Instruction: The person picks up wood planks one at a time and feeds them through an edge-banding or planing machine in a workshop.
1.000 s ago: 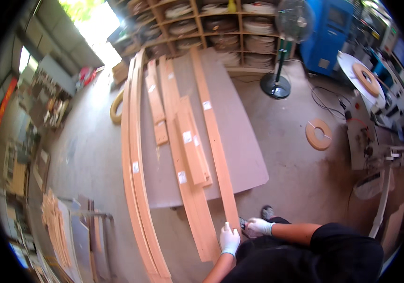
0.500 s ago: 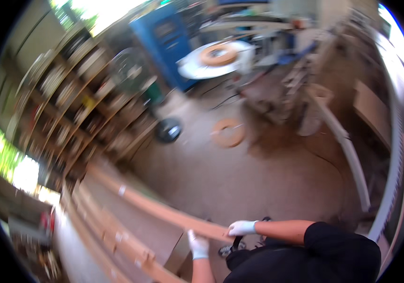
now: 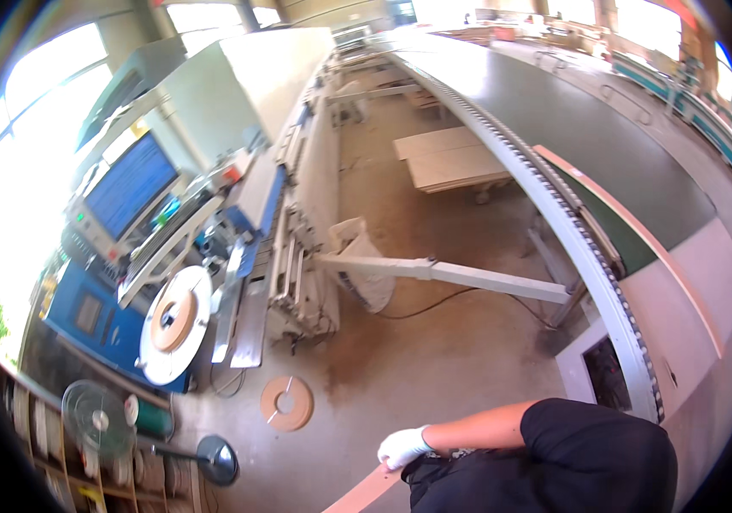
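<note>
My right hand (image 3: 403, 447), in a white glove, is closed on the end of a long light-brown wooden board (image 3: 364, 493). The board slants from the fingers down past the picture's lower edge, so most of its length is cut off. My right forearm (image 3: 477, 429) reaches in from the right, beside the dark shirt. My left hand is out of the picture.
A roller-edged table (image 3: 631, 342) runs along the right, with a thin wooden strip (image 3: 648, 238) lying on it. A white beam (image 3: 477, 277) crosses low ahead, beside a white sack (image 3: 372, 282). A tan roll (image 3: 299, 409) and a black round base (image 3: 219, 462) are on the floor. Left stands a machine with a monitor (image 3: 133, 186).
The view has swung right, from the shelves and stacked boards toward the machine and roller-edged table. My left hand, earlier on the board too, has left the picture. The right hand keeps its hold.
</note>
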### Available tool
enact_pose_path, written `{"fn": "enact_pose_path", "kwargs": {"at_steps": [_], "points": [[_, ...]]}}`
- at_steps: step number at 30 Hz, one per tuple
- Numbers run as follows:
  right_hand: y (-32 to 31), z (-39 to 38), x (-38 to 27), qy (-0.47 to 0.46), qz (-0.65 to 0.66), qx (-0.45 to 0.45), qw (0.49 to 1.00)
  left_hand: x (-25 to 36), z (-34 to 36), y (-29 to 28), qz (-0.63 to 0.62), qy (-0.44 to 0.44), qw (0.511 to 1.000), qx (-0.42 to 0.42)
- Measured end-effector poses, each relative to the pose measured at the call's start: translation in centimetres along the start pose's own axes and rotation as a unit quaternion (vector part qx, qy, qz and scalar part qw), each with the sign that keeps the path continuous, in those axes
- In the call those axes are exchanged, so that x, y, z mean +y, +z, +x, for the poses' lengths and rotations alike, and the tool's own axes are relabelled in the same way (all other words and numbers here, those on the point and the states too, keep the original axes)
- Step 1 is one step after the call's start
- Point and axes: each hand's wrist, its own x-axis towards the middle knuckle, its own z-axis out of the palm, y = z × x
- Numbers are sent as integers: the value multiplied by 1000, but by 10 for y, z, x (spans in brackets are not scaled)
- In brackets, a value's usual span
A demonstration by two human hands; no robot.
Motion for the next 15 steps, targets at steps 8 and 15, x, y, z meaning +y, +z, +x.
{"fn": "enact_pose_path", "kwargs": {"at_steps": [8, 15], "points": [[-133, -62, 46, 55, 74, 27, 995, 81, 83, 13, -62, 113, 982, 138], [-152, -143, 94, 232, 91, 308, 918, 25, 79, 109, 166, 63, 965, 194]]}}
